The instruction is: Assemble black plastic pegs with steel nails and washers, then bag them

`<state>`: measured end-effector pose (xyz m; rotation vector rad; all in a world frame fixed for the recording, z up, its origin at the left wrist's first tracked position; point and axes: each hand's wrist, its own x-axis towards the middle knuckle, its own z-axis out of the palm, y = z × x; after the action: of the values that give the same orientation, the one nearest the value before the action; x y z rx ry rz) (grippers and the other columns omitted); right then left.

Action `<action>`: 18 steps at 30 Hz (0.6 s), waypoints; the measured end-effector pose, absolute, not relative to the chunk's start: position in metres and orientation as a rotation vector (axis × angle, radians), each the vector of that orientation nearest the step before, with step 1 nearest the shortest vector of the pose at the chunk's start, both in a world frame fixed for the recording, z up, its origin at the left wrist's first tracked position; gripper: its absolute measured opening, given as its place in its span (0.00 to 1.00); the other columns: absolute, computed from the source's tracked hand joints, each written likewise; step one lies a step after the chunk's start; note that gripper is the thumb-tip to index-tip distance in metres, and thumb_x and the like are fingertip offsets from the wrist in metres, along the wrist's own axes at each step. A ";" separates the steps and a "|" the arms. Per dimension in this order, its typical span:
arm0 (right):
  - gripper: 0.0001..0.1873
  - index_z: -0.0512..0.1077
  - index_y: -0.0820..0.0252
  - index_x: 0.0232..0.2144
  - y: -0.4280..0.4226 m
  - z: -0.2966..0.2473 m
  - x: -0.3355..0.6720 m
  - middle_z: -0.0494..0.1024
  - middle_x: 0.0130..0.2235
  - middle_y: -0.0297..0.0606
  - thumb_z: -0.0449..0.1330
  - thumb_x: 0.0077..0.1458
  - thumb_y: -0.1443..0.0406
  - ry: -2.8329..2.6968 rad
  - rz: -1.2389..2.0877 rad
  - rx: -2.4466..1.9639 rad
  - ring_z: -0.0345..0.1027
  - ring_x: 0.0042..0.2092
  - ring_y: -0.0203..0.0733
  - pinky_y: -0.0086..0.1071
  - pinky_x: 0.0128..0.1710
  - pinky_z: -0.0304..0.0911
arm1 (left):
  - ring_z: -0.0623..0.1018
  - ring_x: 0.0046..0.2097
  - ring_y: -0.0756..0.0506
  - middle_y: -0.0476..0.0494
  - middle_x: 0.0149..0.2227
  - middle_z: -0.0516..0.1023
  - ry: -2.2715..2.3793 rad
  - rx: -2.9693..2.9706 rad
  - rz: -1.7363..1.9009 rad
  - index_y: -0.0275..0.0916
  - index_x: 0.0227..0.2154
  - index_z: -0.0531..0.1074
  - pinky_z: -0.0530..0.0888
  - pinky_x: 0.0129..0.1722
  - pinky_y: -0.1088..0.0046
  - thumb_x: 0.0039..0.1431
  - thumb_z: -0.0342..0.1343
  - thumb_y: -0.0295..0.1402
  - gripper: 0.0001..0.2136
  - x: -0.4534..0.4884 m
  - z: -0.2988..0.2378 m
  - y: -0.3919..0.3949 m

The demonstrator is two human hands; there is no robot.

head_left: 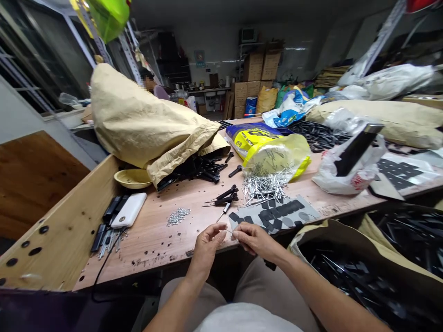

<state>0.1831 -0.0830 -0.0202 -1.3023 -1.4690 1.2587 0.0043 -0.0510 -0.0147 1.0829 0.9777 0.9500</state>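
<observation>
At the table's front edge, my left hand [210, 240] and my right hand [255, 238] face each other with fingers pinched. A thin metal rod [229, 231] spans the short gap between their fingertips. Below my right wrist shows a small black piece [270, 264]; I cannot tell if it is held. Just beyond my left fingers lies a tool with a thin shaft [224, 210]. Black plastic parts with thin shafts [224, 198] rest past it. Beside my right hand is a grey sheet of black adhesive pads [277, 214]. A heap of metal pins [265, 186] lies behind that sheet.
Small metal pieces [178, 216] lie left of my hands, near a white power bank [129, 210] with a cable. A large paper sack [145, 120] spills black parts. A yellow bag [277, 150] lies behind the pins. An open sack of black parts [332, 230] stands right.
</observation>
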 end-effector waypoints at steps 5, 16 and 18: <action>0.09 0.73 0.58 0.35 -0.090 -0.011 0.303 0.76 0.36 0.38 0.55 0.59 0.60 -1.477 0.338 -1.992 0.68 0.37 0.41 0.32 0.36 0.61 | 0.76 0.38 0.49 0.44 0.45 0.77 1.044 1.138 0.906 0.44 0.53 0.68 0.70 0.31 0.78 0.50 0.64 0.43 0.27 -0.009 -0.017 -0.046; 0.05 0.72 0.58 0.28 -0.109 -0.024 0.217 0.75 0.31 0.33 0.59 0.56 0.64 -1.733 0.671 -1.708 0.67 0.34 0.37 0.27 0.35 0.60 | 0.75 0.32 0.51 0.48 0.37 0.75 1.096 1.101 1.023 0.41 0.48 0.71 0.68 0.26 0.81 0.45 0.66 0.40 0.25 -0.027 -0.017 -0.042; 0.09 0.71 0.59 0.28 -0.112 -0.025 0.191 0.73 0.28 0.32 0.57 0.57 0.62 -1.621 0.884 -1.482 0.65 0.32 0.35 0.27 0.33 0.59 | 0.75 0.32 0.51 0.49 0.36 0.76 1.125 1.127 1.074 0.40 0.47 0.71 0.68 0.27 0.80 0.45 0.66 0.40 0.24 -0.038 -0.015 -0.041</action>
<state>0.1907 -0.1115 -0.0251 -1.4823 -1.6208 0.8844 -0.0380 -0.0409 -0.0153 1.1270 1.1250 1.0738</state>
